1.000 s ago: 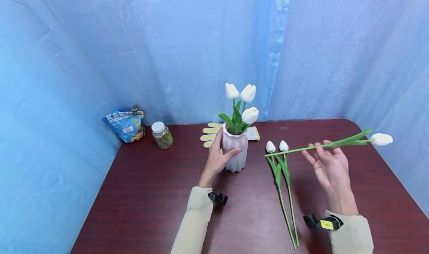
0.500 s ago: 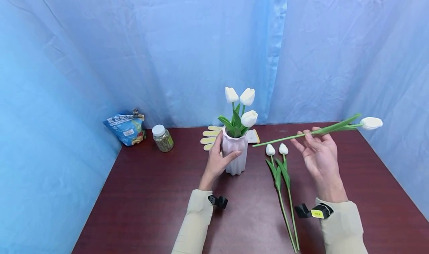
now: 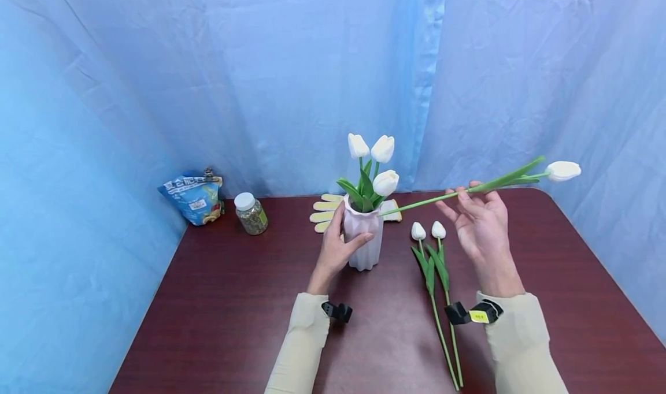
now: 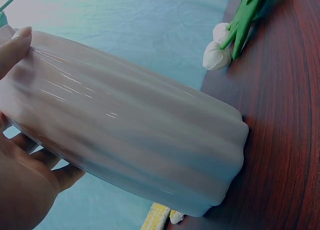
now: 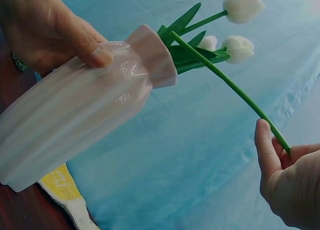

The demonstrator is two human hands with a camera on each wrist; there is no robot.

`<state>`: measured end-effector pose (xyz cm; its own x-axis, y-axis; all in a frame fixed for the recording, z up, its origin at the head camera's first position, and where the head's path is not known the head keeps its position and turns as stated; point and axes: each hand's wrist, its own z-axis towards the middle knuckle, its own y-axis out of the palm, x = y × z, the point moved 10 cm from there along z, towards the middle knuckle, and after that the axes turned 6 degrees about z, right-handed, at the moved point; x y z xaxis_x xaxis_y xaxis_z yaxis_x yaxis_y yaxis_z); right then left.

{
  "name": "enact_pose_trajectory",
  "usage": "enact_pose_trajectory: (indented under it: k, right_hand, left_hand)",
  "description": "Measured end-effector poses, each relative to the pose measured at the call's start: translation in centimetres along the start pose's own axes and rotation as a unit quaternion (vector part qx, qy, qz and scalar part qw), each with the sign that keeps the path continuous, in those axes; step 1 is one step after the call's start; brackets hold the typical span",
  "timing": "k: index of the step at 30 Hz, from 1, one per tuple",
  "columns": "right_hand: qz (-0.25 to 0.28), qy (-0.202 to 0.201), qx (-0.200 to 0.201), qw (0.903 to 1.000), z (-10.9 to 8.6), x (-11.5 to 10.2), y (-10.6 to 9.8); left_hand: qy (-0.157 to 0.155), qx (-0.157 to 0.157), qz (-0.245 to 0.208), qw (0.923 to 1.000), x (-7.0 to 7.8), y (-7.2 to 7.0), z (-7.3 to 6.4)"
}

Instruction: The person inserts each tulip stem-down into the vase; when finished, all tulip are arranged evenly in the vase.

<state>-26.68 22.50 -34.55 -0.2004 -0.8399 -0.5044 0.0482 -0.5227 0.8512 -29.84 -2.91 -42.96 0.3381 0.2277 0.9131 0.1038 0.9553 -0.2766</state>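
A pale pink ribbed vase (image 3: 363, 241) stands upright on the table with three white tulips (image 3: 383, 149) in it. My left hand (image 3: 335, 245) grips the vase from its left side, thumb across the front and fingers behind, as the left wrist view shows. My right hand (image 3: 481, 226) pinches a single tulip (image 3: 563, 171) by its green stem, held nearly level above the table with the bloom to the right. In the right wrist view the cut end of that stem (image 5: 225, 79) overlaps the leaves just at the vase's mouth. Two more tulips (image 3: 439, 272) lie on the table between the hands.
Behind the vase lies a yellow-and-white work glove (image 3: 325, 209), partly hidden. A jar with a white lid (image 3: 252, 214) and a blue clipped bag (image 3: 193, 199) stand at the back left. Blue curtain (image 3: 291, 82) hangs along the dark red table's (image 3: 234, 313) far edge and sides.
My right hand has moved left and up with the tulip, bringing its stem end from above the lying blooms to the vase's rim. The left hand keeps its hold on the vase.
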Motion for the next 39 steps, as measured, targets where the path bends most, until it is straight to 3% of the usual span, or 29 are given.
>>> enact_pose_trajectory:
  k: [11, 17, 23, 27, 32, 39]
  right_hand:
    - [-0.027, -0.007, 0.029, 0.9992, 1.2, 1.3, 0.9]
    - [-0.039, -0.031, 0.050, 0.9975, 1.4, 1.5, 1.4]
    - [-0.084, -0.073, 0.064, 0.9917, 1.4, 1.5, 2.3]
    - [-0.127, -0.113, 0.048, 0.9842, 1.1, 1.5, 3.5]
    - [-0.163, -0.173, -0.005, 0.9713, 0.4, 1.4, 5.5]
    - [-0.232, -0.207, -0.049, 0.9493, -0.6, 1.8, 7.5]
  left_hand:
    - [0.004, 0.000, 0.006, 1.0000, 0.1, 0.0, 0.1]
    - [0.003, -0.002, -0.002, 1.0000, 0.0, 0.1, 0.2]
    - [-0.001, -0.005, -0.007, 1.0000, 0.1, 0.1, 0.2]
    - [-0.003, -0.011, -0.004, 0.9999, 1.3, -0.1, 0.0]
    - [-0.002, -0.018, -0.013, 0.9998, 3.4, -0.5, -0.5]
    - [-0.011, -0.018, -0.012, 0.9997, 3.4, -0.6, -0.5]
